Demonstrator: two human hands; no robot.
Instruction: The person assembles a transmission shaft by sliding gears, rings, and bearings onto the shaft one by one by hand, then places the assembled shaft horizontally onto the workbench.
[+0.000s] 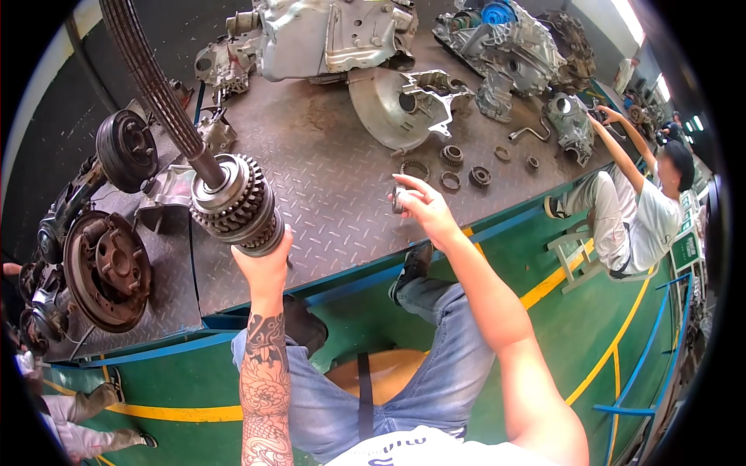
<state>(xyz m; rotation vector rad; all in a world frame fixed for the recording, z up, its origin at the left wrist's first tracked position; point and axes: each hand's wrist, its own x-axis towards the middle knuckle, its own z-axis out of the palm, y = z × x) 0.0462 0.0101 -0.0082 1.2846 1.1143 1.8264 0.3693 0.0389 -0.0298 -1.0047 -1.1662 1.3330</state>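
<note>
My left hand (266,272) is closed around the lower end of a splined gear shaft (231,194), which leans up and to the left over the table. Toothed gears ring its lower part, and the long grooved shaft runs beyond the upper edge. Between the thumb and fingers of my right hand (426,213) is a small dark metal ring (398,199), held above the table's near edge. Just beyond that hand lie a toothed ring (415,168), a small gear (451,155), a plain ring (450,181) and a bearing (480,177).
A diamond-plate metal table (326,202) spreads before me. At its back stand a large metal housing (334,39), a bell-shaped housing (388,113) and a gearbox casing (513,58). Rusty brake drum assemblies (107,270) sit on the left. A seated person (645,202) works at right.
</note>
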